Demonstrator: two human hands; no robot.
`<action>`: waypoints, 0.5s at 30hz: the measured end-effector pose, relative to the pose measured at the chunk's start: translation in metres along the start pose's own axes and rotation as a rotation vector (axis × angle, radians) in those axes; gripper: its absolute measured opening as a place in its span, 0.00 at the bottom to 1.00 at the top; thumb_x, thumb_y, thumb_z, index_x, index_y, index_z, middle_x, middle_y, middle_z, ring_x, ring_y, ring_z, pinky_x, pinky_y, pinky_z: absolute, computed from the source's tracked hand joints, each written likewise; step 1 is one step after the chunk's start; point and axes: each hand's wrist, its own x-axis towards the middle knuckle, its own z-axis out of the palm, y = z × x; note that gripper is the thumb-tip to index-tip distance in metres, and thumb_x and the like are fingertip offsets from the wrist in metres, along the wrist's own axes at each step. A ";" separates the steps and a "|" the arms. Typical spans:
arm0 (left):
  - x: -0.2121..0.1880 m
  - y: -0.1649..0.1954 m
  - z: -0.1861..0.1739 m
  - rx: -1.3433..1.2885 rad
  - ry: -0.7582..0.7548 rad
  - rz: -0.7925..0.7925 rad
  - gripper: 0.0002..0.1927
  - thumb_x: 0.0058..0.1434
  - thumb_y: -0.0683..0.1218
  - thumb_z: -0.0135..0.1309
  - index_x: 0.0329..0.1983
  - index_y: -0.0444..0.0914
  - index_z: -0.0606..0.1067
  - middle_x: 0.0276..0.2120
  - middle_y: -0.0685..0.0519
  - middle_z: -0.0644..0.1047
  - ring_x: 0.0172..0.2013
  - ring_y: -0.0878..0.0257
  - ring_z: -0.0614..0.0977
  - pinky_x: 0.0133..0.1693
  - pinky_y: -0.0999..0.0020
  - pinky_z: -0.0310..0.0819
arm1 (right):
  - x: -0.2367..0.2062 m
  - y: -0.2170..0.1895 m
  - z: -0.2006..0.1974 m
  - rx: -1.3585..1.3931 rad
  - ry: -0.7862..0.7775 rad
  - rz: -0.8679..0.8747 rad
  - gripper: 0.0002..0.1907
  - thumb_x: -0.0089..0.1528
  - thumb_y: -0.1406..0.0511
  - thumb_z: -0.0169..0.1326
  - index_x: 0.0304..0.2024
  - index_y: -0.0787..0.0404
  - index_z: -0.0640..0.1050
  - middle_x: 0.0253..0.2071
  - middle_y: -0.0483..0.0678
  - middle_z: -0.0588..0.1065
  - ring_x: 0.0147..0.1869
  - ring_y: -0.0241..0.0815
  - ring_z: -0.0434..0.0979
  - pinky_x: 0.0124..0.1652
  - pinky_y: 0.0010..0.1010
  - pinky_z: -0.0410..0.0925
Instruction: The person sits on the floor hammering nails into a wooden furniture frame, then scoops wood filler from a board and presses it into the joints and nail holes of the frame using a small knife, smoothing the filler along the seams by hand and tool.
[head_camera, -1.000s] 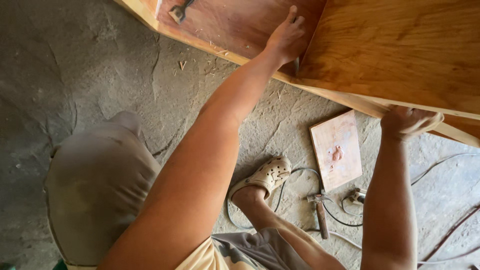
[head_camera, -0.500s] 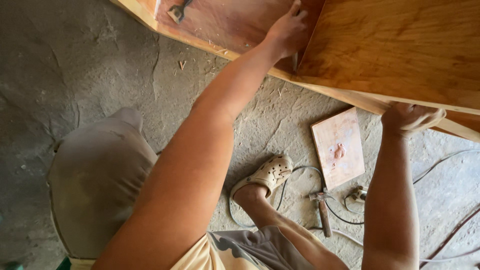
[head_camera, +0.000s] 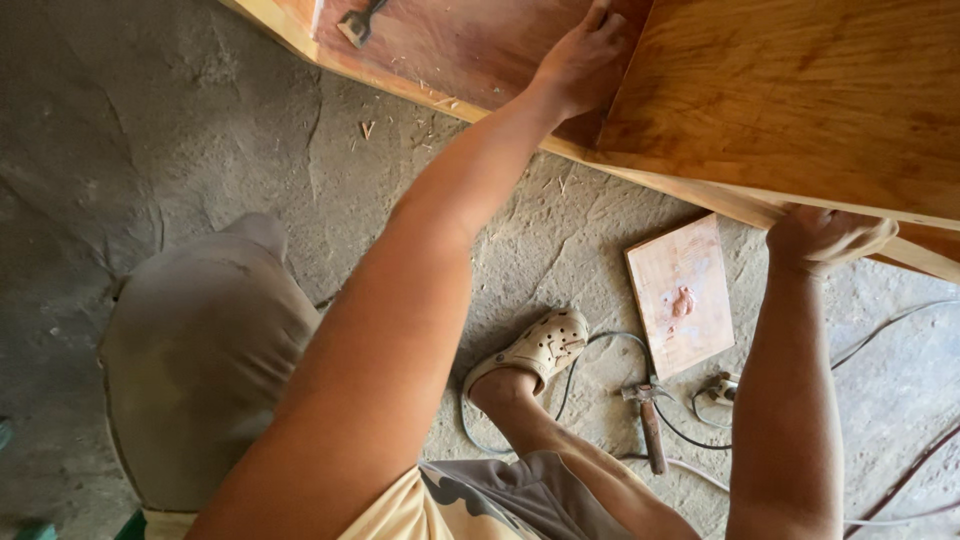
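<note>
**Two hands steady plywood sheet over workshop floor**

Fingers of the left hand (head_camera: 583, 62) lie curled, pressed on the upper left edge of a large orange-brown plywood panel (head_camera: 800, 100); whether they wrap the edge can't be told, since the tips sit against the wood. Fingers of the right hand (head_camera: 825, 238) are closed round the panel's lower edge from beneath, thumb side facing the camera, tips hidden under the board. The panel spans the gap btwn both hands and runs off the frame at top and right.

Just left of the left hand's fingers, a darker reddish board (head_camera: 450, 40) lies under the panel, w/ a pale wooden rail (head_camera: 400, 85) along its near edge. Further left on that board, a small metal scraper-like tool (head_camera: 355, 22), partly cut off by the frame.

Below the right hand's fingers, on the grey concrete floor (head_camera: 150, 130), lies a small rectangular wood offcut (head_camera: 682, 296) smeared w/ a reddish blob. Below that, a hammer (head_camera: 648, 420) w/ a brown handle, head twd the offcut, among thin cables (head_camera: 590, 345). Left of the hammer, the person's foot in a beige perforated clog (head_camera: 535, 350). Wood chips are scattered on the floor below the left hand. Nearest the camera: a bent knee in grey-brown shorts (head_camera: 200, 360).
</note>
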 end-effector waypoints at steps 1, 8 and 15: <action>-0.001 -0.001 0.000 0.031 -0.007 0.015 0.17 0.66 0.46 0.48 0.51 0.40 0.83 0.49 0.52 0.78 0.56 0.51 0.70 0.69 0.40 0.37 | 0.000 0.000 0.000 0.089 0.006 0.051 0.14 0.75 0.57 0.54 0.58 0.58 0.75 0.53 0.47 0.69 0.55 0.50 0.68 0.55 0.44 0.65; -0.007 0.003 0.002 -0.028 -0.094 0.124 0.14 0.64 0.48 0.49 0.36 0.43 0.85 0.47 0.51 0.80 0.58 0.49 0.69 0.68 0.41 0.42 | 0.002 -0.002 0.001 0.263 0.090 0.069 0.21 0.77 0.55 0.54 0.62 0.64 0.68 0.55 0.51 0.72 0.58 0.53 0.73 0.57 0.49 0.66; -0.007 0.004 0.002 0.013 -0.145 0.105 0.14 0.63 0.49 0.50 0.31 0.45 0.85 0.43 0.49 0.81 0.57 0.48 0.70 0.67 0.42 0.42 | -0.001 0.001 0.003 0.232 0.086 0.084 0.21 0.75 0.53 0.58 0.59 0.60 0.70 0.53 0.52 0.73 0.57 0.55 0.74 0.56 0.49 0.66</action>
